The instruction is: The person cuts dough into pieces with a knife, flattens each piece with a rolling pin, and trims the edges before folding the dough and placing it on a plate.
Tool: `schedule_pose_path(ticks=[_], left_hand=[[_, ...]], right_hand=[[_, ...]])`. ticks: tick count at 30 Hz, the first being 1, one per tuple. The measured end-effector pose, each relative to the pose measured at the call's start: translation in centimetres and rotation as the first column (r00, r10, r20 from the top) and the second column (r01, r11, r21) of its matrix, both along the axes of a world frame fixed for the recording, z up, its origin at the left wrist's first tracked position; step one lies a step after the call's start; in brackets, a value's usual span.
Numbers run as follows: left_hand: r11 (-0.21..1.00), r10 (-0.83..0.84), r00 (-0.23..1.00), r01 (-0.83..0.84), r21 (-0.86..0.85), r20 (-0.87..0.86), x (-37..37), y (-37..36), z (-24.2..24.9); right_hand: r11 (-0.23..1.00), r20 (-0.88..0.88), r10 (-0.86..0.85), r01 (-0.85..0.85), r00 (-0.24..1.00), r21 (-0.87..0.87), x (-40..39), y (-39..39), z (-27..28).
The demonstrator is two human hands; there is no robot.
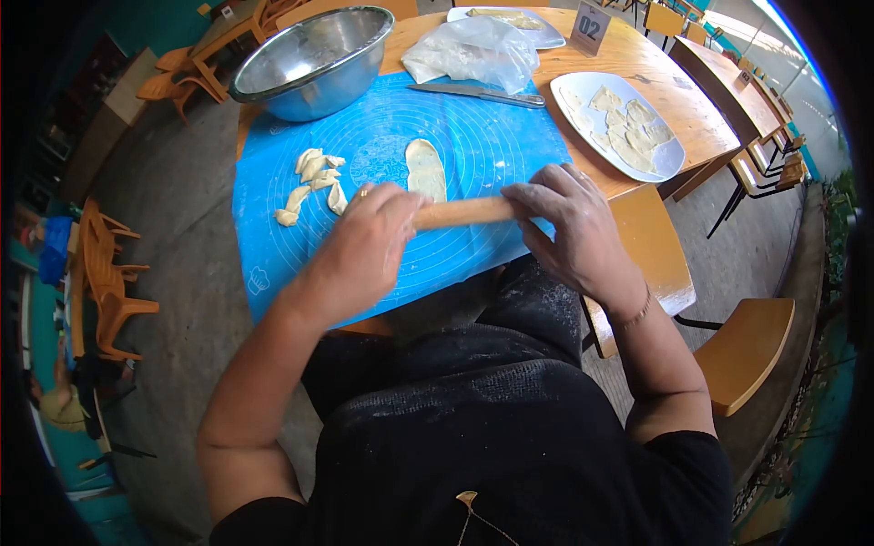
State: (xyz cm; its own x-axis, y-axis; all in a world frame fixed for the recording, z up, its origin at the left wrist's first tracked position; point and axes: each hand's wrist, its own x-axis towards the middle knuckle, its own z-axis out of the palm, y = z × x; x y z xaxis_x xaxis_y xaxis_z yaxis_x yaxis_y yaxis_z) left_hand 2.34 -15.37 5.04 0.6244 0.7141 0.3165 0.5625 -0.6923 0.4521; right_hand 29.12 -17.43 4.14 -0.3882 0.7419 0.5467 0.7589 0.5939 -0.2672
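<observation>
Rolling pin: a wooden rolling pin (466,213) lay crosswise over the near part of the blue mat (482,136), at the near end of the dough strip (425,168).
Left hand: the left hand (369,238) was curled around the pin's left end, somewhat blurred.
Right hand: the right hand (572,217), dusted pale, gripped the right end, fingers over it and thumb below.
Dough strip: flat and long, it pointed from the pin toward the mat's far edge; its near end was partly hidden by pin and fingers.
Dough pieces: a loose cluster of dough pieces (314,173) lay toward the mat's left edge, the nearest ones just beside the left hand.
Metal bowl: the metal bowl (314,68) covered the mat's far left corner.
Knife: the knife (478,93) lay along the mat's far edge, its handle toward the far right corner, with the plastic bag (473,53) just beyond.
Plates: a white plate (672,156) of flat dough sheets (628,123) sat by the tabletop's (701,109) right edge; a second plate (549,36) stood near the far edge, beside the number sign (590,25).
</observation>
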Motion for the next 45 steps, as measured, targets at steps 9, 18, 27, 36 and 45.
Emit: schedule_pose_path(ticks=[9, 18, 27, 36, 45], left_hand=[[0.981, 0.106, 0.897, -0.165, -0.103, -0.430, 0.6, 4.7, -1.6], [0.980, 0.199, 0.909, -0.190, 0.061, -0.367, 1.8, 11.1, -3.6], [0.978, 0.182, 0.895, -0.122, 0.170, -0.408, 3.1, 16.4, -3.0], [0.945, 0.264, 0.895, -0.166, 0.280, -0.359, 4.0, 18.4, -2.8], [0.944, 0.176, 0.965, -0.111, 0.311, -0.192, 4.5, 18.5, -2.8]], right_hand=[[0.988, 0.195, -0.154, 0.149, 0.969, 0.037, -1.1, 2.0, -3.7], [0.939, 0.309, -0.344, 0.327, 0.886, 0.108, -2.2, 9.1, -4.7], [0.921, 0.281, -0.388, 0.358, 0.878, 0.154, -2.4, 14.9, -5.4], [0.876, 0.352, -0.449, 0.482, 0.821, -0.005, -3.1, 17.2, -3.7], [0.832, 0.153, -0.551, 0.525, 0.821, 0.179, -2.2, 19.0, -2.8]])
